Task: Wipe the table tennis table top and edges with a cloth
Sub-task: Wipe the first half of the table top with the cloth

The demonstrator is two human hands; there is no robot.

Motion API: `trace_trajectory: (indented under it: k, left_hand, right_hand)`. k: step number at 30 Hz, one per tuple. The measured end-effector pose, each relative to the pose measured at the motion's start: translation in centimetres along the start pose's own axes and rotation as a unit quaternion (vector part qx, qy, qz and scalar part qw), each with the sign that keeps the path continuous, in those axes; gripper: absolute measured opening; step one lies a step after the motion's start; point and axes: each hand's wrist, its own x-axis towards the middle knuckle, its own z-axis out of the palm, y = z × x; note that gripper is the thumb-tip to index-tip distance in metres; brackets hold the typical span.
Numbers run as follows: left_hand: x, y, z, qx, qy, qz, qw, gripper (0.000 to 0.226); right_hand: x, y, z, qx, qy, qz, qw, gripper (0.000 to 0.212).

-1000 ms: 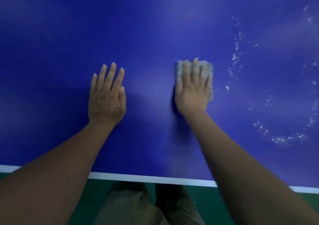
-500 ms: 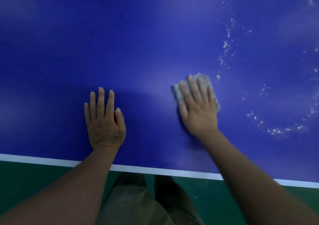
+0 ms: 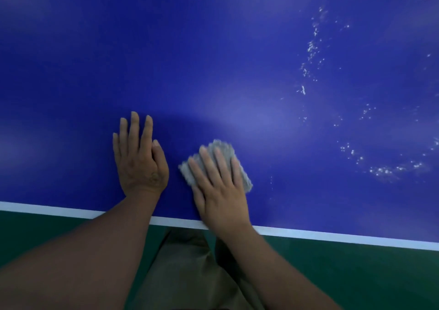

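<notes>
The blue table tennis table top [image 3: 213, 60] fills most of the view, with its white edge line [image 3: 332, 235] running along the near side. My right hand [image 3: 221, 188] lies flat with straight fingers on a folded grey cloth [image 3: 244, 179], pressing it onto the surface close to the near edge. The cloth shows only around my fingers. My left hand [image 3: 139, 157] rests palm down on the bare blue surface just left of the cloth, fingers straight and together.
White specks and wet smears [image 3: 311, 46] curve across the right part of the table, down to a cluster [image 3: 389, 169] at the far right. Green floor [image 3: 356, 274] and my trouser legs [image 3: 190, 274] show below the table edge.
My right hand has slid the cloth toward me and to the left, from mid-table to near the white edge line. My left hand stays flat on the table.
</notes>
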Motion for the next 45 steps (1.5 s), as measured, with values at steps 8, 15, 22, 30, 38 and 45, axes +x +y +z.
trace_trajectory:
  k: [8,15,22,30,38,45]
  left_hand:
    - [0.1,0.1,0.0,-0.003,-0.011,-0.009,1.0,0.057]
    - [0.0,-0.1,0.2,-0.005,-0.007,-0.006,1.0,0.058]
    - [-0.3,-0.1,-0.1,-0.005,0.003,0.003,1.0,0.056]
    - [-0.6,-0.2,-0.3,-0.01,0.007,0.008,1.0,0.057]
    - [-0.8,-0.2,-0.3,0.001,0.02,0.017,1.0,0.055]
    - [-0.9,0.3,-0.5,0.014,0.001,0.012,1.0,0.056]
  right_hand:
    - [-2.8,11.8,-3.4,-0.075,0.036,0.063,0.995,0.061]
    - [6.1,9.3,-4.1,-0.084,0.081,0.288,0.951,0.061]
    - [-1.5,-3.3,1.5,-0.017,0.071,0.143,0.987,0.059]
    - [-9.5,10.5,-3.6,-0.09,0.028,0.183,0.979,0.059]
    - [-5.1,8.5,-3.5,-0.097,0.043,0.326,0.939,0.067]
    - [-4.1,1.2,-0.7,-0.028,0.025,0.098,0.994,0.056]
